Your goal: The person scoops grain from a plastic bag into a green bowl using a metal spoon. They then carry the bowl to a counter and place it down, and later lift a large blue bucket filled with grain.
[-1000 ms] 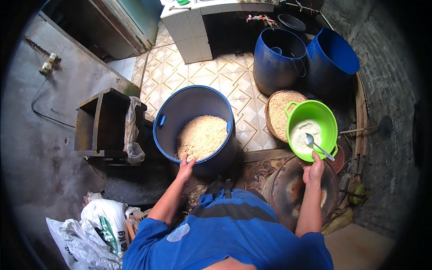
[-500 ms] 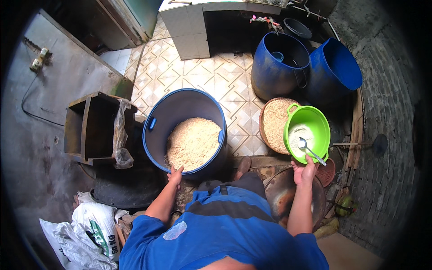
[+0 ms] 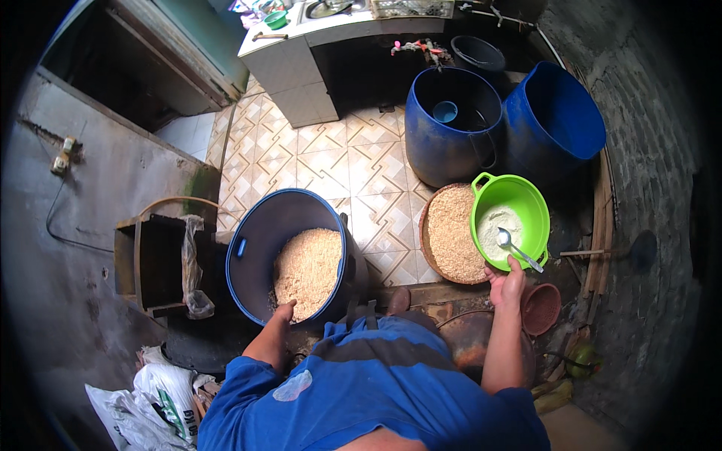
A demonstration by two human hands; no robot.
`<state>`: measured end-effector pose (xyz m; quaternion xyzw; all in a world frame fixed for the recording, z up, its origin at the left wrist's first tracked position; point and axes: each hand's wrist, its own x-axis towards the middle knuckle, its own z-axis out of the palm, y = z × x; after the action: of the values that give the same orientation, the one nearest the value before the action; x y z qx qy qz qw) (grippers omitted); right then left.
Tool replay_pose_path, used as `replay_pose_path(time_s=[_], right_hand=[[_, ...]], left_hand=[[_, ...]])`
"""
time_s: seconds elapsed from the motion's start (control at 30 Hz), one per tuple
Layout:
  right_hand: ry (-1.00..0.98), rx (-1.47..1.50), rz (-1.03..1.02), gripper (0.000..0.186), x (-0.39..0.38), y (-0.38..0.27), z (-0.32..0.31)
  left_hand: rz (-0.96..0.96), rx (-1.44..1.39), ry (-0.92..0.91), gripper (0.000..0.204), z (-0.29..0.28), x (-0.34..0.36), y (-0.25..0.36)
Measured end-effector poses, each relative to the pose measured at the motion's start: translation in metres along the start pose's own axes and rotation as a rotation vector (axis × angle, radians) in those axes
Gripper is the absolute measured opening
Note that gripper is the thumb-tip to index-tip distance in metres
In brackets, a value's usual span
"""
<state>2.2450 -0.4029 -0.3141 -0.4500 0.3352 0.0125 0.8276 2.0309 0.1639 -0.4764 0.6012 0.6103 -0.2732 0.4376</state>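
Note:
At the near rim of a large blue drum (image 3: 248, 214), my left hand (image 3: 282, 313) is closed over the edge, its fingers partly hidden. Pale, crumbly grain-like material (image 3: 310, 270) lies inside the drum, heaped to the right. My right hand (image 3: 508, 284) grips the near edge of a bright green plastic basin (image 3: 535, 207), held up at the right. White powder (image 3: 496, 225) sits in the basin with a metal spoon (image 3: 511, 244) resting in it, handle over the near rim. Partly beneath the basin is a round woven tray (image 3: 426, 239) of similar pale material.
Two tall blue barrels (image 3: 447, 139) stand at the far right, one with a small blue dipper (image 3: 444, 112). A tiled counter (image 3: 301, 83) is at the back. To the left are a wooden box (image 3: 158, 263) and white sacks (image 3: 143, 398). A reddish basket (image 3: 541, 310) sits by my right forearm.
The drum has shifted left and toward me, and leans more, with my left hand still at its rim. The view has tilted up, showing more counter. My right hand keeps the basin nearly in place.

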Motion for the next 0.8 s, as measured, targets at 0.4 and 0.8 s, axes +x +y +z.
replay_pose_path(time_s=[0.4,0.8], right_hand=[[0.004,-0.039,-0.020,0.045,0.052,-0.026,0.032],[-0.232,-0.201,-0.010,0.042,0.202,-0.009,0.202]], left_hand=[[0.012,0.064,-0.102,0.083,0.025,-0.011,0.098],[0.165,-0.061,-0.152,0.078,0.068,0.128,0.205]])
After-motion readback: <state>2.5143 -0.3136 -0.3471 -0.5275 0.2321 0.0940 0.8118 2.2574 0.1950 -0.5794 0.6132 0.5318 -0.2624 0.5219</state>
